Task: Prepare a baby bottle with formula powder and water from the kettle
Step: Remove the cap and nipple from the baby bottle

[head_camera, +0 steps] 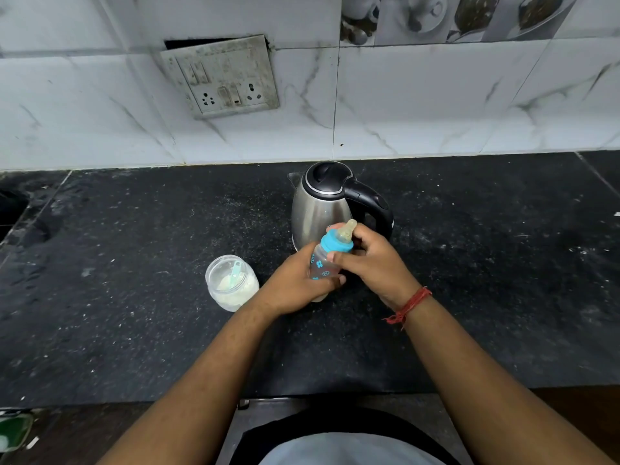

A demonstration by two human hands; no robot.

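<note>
I see my left hand wrapped around the clear plastic baby bottle, printed with blue flowers, above the speckled black worktop. My right hand pinches its blue screw collar. Beside stands a steel kettle and an open powder jar.

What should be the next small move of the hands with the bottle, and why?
Probably twist the blue cap off: the left hand grips the bottle body, the right hand holds the cap, and the bottle looks mostly empty, so powder from the open jar cannot go in yet.
</note>
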